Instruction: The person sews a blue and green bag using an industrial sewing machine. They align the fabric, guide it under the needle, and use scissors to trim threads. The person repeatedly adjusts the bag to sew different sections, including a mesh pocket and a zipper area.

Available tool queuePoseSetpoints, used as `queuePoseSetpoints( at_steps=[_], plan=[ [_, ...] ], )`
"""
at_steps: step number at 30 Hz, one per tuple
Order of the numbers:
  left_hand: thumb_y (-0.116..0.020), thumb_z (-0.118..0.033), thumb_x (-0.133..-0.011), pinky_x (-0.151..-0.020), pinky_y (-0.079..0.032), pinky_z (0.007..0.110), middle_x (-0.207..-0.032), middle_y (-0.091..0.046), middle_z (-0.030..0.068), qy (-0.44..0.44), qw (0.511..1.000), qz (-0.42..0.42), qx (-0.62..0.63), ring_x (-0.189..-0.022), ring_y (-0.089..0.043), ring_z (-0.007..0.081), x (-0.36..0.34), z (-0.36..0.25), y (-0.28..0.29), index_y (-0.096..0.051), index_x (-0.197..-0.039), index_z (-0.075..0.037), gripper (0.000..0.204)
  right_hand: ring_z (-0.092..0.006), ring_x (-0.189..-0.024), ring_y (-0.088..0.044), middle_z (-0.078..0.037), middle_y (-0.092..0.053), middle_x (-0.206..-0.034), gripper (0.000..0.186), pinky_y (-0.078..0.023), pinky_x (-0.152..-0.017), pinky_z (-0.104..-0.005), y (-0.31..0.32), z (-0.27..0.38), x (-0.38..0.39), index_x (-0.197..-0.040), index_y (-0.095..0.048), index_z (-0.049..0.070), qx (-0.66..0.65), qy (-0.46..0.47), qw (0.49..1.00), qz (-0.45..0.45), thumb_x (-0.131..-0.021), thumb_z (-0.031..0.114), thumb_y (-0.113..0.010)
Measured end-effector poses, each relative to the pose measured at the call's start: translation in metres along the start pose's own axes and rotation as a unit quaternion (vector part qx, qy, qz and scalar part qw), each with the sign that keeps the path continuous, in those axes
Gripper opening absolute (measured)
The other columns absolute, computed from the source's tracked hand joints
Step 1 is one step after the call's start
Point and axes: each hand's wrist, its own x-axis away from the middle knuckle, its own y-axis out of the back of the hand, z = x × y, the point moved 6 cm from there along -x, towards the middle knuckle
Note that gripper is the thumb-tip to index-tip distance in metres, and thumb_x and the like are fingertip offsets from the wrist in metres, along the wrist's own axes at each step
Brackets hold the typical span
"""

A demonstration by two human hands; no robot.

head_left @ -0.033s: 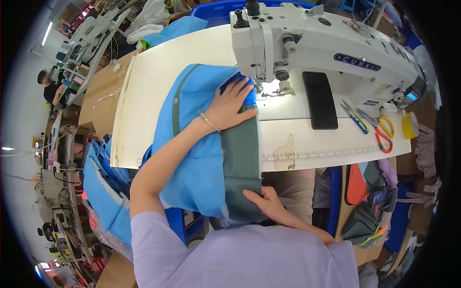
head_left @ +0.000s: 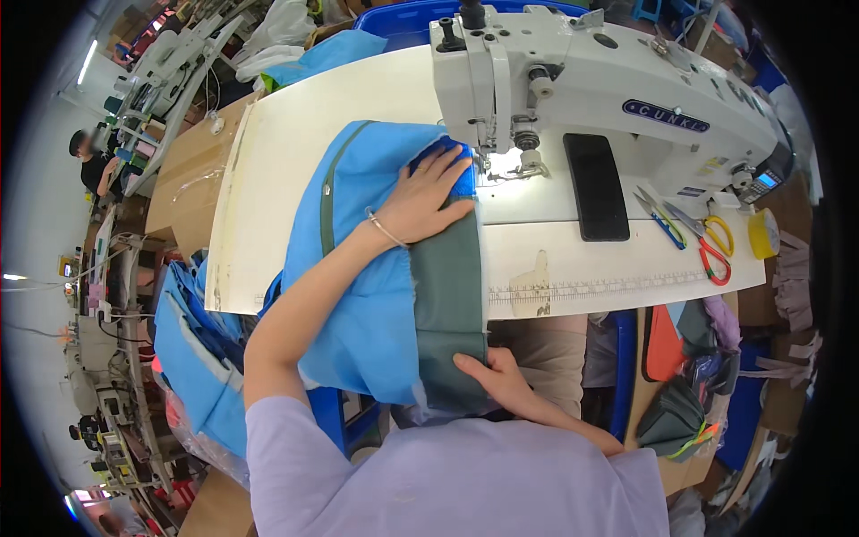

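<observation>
A blue fabric piece [head_left: 358, 353] with a dark green band [head_left: 447, 277] lies over the sewing machine's white table and hangs past its front edge. A narrow green strip [head_left: 328, 192] runs along its left part. My left hand [head_left: 428, 197] lies flat on the fabric, fingers stretched out, close to the lit needle area of the white sewing machine [head_left: 582, 72]. Darker blue material [head_left: 463, 174] shows by its fingertips. Lower down, my right hand [head_left: 501, 378] grips the green band at the table's front edge, thumb on top and the other fingers hidden underneath.
To the right on the table [head_left: 573, 255] lie a black phone [head_left: 598, 188], small snips [head_left: 664, 222], red-and-yellow-handled scissors [head_left: 711, 242] and a yellow tape roll [head_left: 763, 234]. Blue fabric pieces [head_left: 201, 358] are heaped at left. Another person [head_left: 94, 166] sits far left.
My left hand's thumb has shifted very slightly to the left with the fabric. The right hand looks unmoved.
</observation>
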Motion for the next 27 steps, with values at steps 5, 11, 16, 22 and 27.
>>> queuePoseSetpoints(
  at_steps=[5, 11, 16, 22, 27],
  plan=[
    [-0.062, -0.024, -0.092, -0.119, -0.028, 0.055, -0.159, -0.042, 0.0108, -0.096, 0.993, -0.039, -0.064, -0.147, -0.035, 0.0354, 0.011, -0.007, 0.002, -0.047, -0.151, -0.015, 0.061, -0.0087, -0.076, -0.064, -0.004, -0.072, -0.083, 0.024, -0.052, -0.067, -0.0251, 0.023, -0.008, 0.003, -0.101, -0.075, -0.002, 0.153, 0.049, 0.986, -0.038, -0.097, 0.022, -0.071],
    [-0.069, -0.019, -0.084, -0.106, -0.040, 0.045, -0.133, -0.063, 0.0049, -0.084, 0.996, -0.019, -0.026, -0.127, -0.053, 0.0322, 0.006, -0.011, 0.019, -0.066, -0.121, -0.013, 0.038, -0.0166, -0.086, -0.070, -0.010, -0.076, -0.097, 0.013, -0.054, -0.080, -0.0289, 0.119, 0.093, 0.070, -0.102, -0.075, 0.000, 0.364, 0.276, 0.842, -0.288, -0.092, 0.009, -0.072],
    [-0.073, -0.015, -0.077, -0.091, -0.044, 0.042, -0.103, -0.067, 0.0053, -0.177, 0.972, -0.138, 0.065, -0.105, -0.059, 0.0275, 0.008, -0.005, 0.028, -0.065, -0.092, -0.010, 0.018, -0.0194, -0.103, -0.069, -0.011, -0.074, -0.113, 0.025, -0.053, -0.090, -0.0304, 0.275, 0.166, 0.131, -0.119, -0.071, -0.002, 0.385, 0.296, 0.706, -0.516, -0.103, 0.015, -0.060],
    [-0.073, -0.008, -0.080, -0.089, -0.049, 0.035, -0.100, -0.073, 0.0084, -0.095, 0.956, -0.002, 0.278, -0.095, -0.066, 0.0249, 0.004, 0.007, 0.030, -0.071, -0.097, -0.004, 0.018, -0.0336, -0.121, -0.064, -0.018, -0.067, -0.130, 0.032, -0.049, -0.103, -0.0377, 0.354, 0.187, 0.141, -0.131, -0.065, 0.000, 0.636, 0.226, 0.571, -0.468, -0.102, 0.008, -0.053],
    [-0.078, -0.013, -0.085, -0.073, -0.046, 0.032, -0.087, -0.071, 0.0090, -0.089, 0.925, 0.044, 0.367, -0.078, -0.060, 0.0199, 0.011, 0.019, 0.031, -0.076, -0.102, -0.001, 0.022, -0.0359, -0.129, -0.058, -0.022, -0.062, -0.136, 0.042, -0.046, -0.108, -0.0391, 0.367, 0.201, 0.129, -0.134, -0.062, 0.000, 0.615, 0.106, 0.662, -0.415, -0.094, -0.001, -0.050]
  ],
)
